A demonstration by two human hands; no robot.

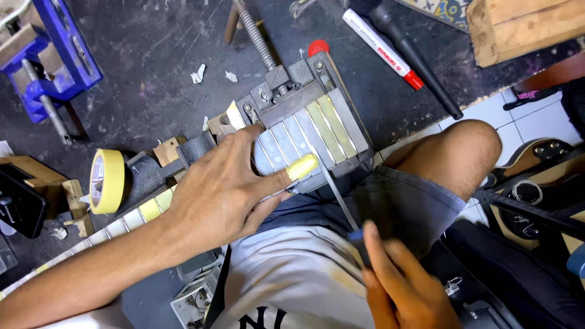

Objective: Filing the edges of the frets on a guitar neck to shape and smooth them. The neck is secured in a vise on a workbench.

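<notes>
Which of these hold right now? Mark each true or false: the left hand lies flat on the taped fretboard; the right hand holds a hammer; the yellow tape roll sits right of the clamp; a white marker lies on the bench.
1. The left hand lies on the taped guitar fretboard: true.
2. The right hand holds a hammer: false, a thin flat metal file with a blue handle.
3. The yellow masking tape roll sits right of the grey metal clamp: false, left.
4. A white marker with a red cap lies on the dark workbench: true.
</notes>
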